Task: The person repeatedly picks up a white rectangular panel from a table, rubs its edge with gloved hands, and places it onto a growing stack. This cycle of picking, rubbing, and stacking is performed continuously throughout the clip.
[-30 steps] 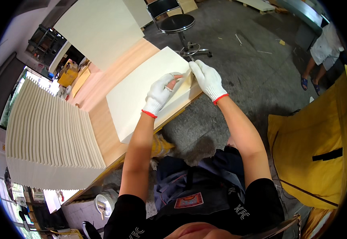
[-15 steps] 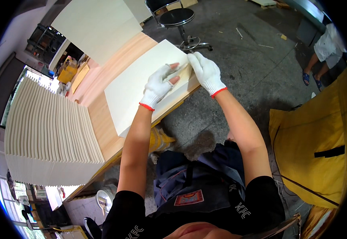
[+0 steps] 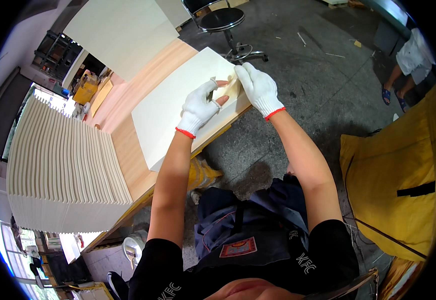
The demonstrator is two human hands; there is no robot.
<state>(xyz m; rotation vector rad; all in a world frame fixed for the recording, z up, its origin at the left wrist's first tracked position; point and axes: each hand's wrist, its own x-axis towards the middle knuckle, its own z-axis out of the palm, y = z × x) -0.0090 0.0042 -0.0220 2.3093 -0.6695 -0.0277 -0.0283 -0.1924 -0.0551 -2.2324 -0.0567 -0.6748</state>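
Cream panel [image 3: 178, 107] lies flat on the wooden counter [image 3: 128, 145], one corner past its near edge. Left hand [image 3: 200, 106] and right hand [image 3: 259, 89], both white-gloved, pinch that corner between curled fingers. Stacked panels [image 3: 63, 170] stand left.

I am in a workshop. The floor [image 3: 308, 65] is bare grey concrete with small scraps on it. My bench [image 3: 128, 145] is a long wooden top, and a big stack of pale panels [image 3: 63, 170] lies on it. A black stool [image 3: 223, 17] stands beside, and metal racks [image 3: 53, 50] are at the wall.
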